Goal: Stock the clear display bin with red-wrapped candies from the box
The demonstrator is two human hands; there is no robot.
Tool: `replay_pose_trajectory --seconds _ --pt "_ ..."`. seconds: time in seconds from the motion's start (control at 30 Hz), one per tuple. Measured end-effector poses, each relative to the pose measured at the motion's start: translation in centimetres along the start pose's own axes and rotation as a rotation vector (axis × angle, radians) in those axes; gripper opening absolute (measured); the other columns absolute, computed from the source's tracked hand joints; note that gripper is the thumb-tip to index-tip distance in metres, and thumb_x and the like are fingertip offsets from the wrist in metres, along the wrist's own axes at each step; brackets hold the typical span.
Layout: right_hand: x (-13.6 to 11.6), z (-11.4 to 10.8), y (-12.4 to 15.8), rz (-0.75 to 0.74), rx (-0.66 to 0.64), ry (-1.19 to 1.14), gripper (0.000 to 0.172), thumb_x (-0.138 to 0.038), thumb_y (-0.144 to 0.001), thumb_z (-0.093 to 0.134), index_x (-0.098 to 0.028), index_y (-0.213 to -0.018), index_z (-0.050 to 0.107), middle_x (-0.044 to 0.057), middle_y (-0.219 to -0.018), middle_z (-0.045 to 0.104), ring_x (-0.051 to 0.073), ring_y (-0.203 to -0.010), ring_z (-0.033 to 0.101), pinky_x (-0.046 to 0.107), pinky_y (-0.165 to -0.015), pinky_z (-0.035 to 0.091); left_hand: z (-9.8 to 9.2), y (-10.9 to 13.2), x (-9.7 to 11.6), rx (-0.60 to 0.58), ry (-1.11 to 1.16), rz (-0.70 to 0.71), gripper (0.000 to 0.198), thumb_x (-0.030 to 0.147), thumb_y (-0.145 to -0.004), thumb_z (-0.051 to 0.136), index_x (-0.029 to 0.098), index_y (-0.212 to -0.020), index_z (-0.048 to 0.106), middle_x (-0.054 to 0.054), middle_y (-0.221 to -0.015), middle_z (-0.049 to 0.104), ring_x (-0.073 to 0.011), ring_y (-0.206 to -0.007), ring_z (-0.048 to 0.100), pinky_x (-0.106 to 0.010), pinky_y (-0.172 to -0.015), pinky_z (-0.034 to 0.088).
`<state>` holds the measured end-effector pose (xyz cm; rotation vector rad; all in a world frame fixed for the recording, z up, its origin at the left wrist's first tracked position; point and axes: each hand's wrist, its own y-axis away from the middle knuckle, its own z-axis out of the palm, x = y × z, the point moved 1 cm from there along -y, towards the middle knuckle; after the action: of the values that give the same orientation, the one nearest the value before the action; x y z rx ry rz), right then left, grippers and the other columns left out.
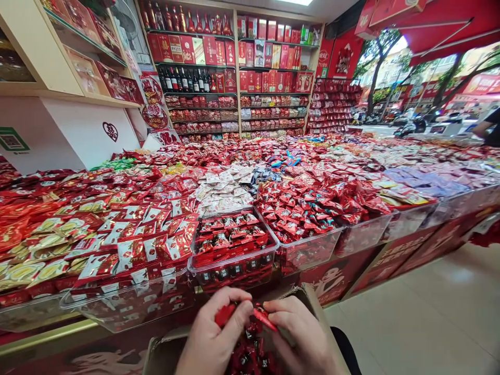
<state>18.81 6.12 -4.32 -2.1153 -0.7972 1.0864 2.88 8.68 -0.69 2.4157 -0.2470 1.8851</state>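
Note:
At the bottom centre my left hand (216, 333) and my right hand (300, 336) are both closed on small red-wrapped candies (244, 317), held between them. They hover over an open cardboard box (164, 351) filled with more red and black wrapped candies (250, 359). Just beyond my hands stands a clear plastic bin (234, 268) partly filled with the same kind of red candies.
A long display counter holds several clear bins (312, 250) heaped with red packaged sweets. Shelves (234, 67) of red boxes and bottles line the back wall. A white counter (70, 130) stands at the left. Tiled floor (429, 317) lies to the right, with a street beyond.

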Motion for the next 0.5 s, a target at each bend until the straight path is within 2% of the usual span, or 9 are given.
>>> replay_pose_trajectory --seconds 0.1,0.17,0.33,0.5 --pt "0.7 -0.7 0.1 0.077 0.074 -0.026 0.027 -0.004 -0.074 0.050 -0.023 -0.093 0.048 0.006 -0.090 0.061 0.015 -0.082 0.058 0.027 -0.068 0.050 -2.4 -3.3 2.4 0.079 -0.533 0.356 0.013 0.030 -0.078 0.050 0.023 -0.083 0.061 -0.003 -0.087 0.061 -0.0160 -0.084 0.055 -0.023 -0.076 0.042" --pt "1.3 -0.9 0.2 0.096 0.116 -0.021 0.029 -0.004 -0.074 0.050 -0.024 -0.094 0.048 0.006 -0.093 0.061 0.016 -0.087 0.057 0.027 -0.073 0.050 -3.1 -5.8 3.7 0.037 -0.828 0.444 0.017 0.025 -0.081 0.045 0.023 -0.090 0.059 -0.003 -0.090 0.059 -0.0144 -0.086 0.055 -0.022 -0.078 0.041" --pt "2.3 -1.6 -0.8 0.081 0.132 -0.007 0.027 -0.003 -0.074 0.049 -0.023 -0.093 0.050 0.006 -0.093 0.061 0.016 -0.086 0.058 0.029 -0.071 0.050 -2.6 -10.3 5.2 -0.086 -1.141 0.429 0.013 0.020 -0.074 0.052 0.022 -0.083 0.061 -0.003 -0.084 0.057 -0.0198 -0.078 0.056 -0.030 -0.067 0.044" --pt "3.4 -2.9 -3.2 0.064 0.148 0.040 0.021 -0.006 -0.075 0.050 -0.021 -0.089 0.053 0.007 -0.092 0.061 0.017 -0.088 0.057 0.030 -0.074 0.049 -2.1 -12.5 5.0 -0.134 -1.354 0.380 0.011 0.020 -0.067 0.058 0.019 -0.078 0.060 -0.007 -0.084 0.057 -0.0257 -0.081 0.057 -0.034 -0.063 0.043"
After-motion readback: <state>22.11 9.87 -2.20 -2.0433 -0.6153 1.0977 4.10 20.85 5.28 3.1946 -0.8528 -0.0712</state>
